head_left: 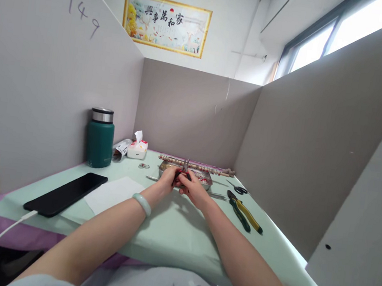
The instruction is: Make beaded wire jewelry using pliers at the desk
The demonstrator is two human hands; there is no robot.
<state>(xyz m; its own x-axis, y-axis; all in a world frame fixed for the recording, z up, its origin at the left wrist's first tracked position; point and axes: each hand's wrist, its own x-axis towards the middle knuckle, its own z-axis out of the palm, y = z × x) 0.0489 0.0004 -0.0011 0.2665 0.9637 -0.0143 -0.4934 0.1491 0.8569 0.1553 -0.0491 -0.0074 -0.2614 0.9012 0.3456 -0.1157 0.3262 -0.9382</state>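
Note:
My two hands meet over the front of a shallow metal tray (pixel 209 183) with small red and gold pieces in it. Between them stands a small pair of pliers (pixel 185 164), its narrow jaws pointing away from me and its dark handles partly covered. My left hand (pixel 168 177) is closed around one side of the handles. My right hand (pixel 192 188) curls around the other side, its fingers crossing near the left ones. Anything small at the fingertips is too hidden to make out. A pale green bangle (pixel 141 204) circles my left wrist.
Right of the hands lie green-and-yellow pliers (pixel 244 212) and black scissors (pixel 239 189). Behind the tray are beaded strands (pixel 202 167). On the left are a phone (pixel 66 193), white paper (pixel 112 196), a green bottle (pixel 99 142) and tissues (pixel 137 149). Partition walls surround the table.

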